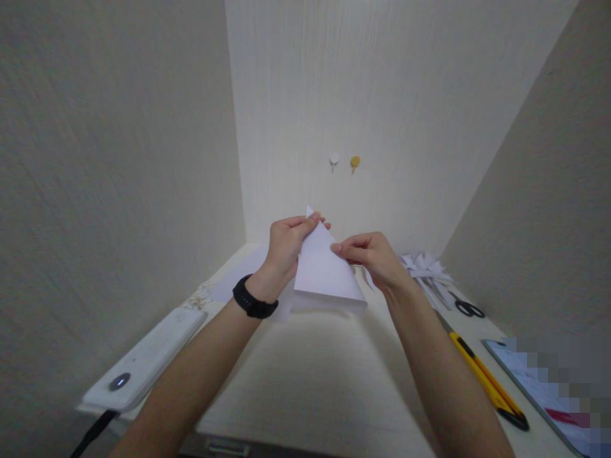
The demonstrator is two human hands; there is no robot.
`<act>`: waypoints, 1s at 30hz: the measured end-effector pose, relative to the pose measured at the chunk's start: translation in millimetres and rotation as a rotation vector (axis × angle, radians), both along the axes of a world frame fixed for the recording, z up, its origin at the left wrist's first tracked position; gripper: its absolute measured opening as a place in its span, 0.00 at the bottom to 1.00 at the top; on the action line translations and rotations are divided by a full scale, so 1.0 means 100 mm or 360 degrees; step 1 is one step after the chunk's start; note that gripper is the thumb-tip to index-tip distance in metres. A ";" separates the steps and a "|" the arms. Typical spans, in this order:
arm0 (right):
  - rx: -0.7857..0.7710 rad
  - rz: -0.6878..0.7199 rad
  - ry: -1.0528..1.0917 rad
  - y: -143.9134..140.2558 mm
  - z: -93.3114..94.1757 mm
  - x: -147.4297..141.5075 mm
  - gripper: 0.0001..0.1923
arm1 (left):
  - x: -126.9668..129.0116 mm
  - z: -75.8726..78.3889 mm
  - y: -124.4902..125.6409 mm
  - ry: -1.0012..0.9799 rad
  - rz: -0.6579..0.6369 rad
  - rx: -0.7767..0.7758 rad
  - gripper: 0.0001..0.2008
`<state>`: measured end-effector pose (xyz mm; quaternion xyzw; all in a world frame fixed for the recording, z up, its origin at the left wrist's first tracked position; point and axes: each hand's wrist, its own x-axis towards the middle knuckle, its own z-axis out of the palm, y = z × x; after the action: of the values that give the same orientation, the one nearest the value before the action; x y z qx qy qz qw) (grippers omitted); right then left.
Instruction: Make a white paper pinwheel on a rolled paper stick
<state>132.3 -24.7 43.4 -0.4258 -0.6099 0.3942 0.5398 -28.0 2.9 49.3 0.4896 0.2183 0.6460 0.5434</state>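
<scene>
Left hand (pixel 285 245), mid-frame — fingers partly hidden behind folded paper (pixel 324 270). Both forearms (pixel 205 362) cut by bottom edge. Lower right: flat device (pixel 529 378) pixelated, cropped. Lower left: black strap (pixel 95 429) runs off-frame. Pale tangle (pixel 199 297), left of centre — too blurred to identify.

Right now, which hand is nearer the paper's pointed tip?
The left hand, with the black wristband: it grips the white paper just below the tip, while the right hand pinches its edge lower down.
</scene>
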 end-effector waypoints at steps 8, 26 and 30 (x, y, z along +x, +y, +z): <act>0.0005 0.0012 -0.0049 0.04 -0.04 0.06 0.15 | -0.07 0.01 0.10 0.0036 0.0024 0.0060 0.17; -0.0024 0.0049 -0.0113 0.06 -0.07 0.12 0.16 | -0.13 0.03 0.12 0.0127 -0.0070 -0.0012 0.17; -0.0056 0.0070 -0.0126 0.08 -0.08 0.15 0.16 | -0.16 0.03 0.17 0.0128 -0.0036 0.0031 0.18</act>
<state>146.9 -17.1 34.9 -0.4369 -0.6330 0.3995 0.4988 -43.9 19.9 52.6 0.5229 0.2279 0.6217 0.5367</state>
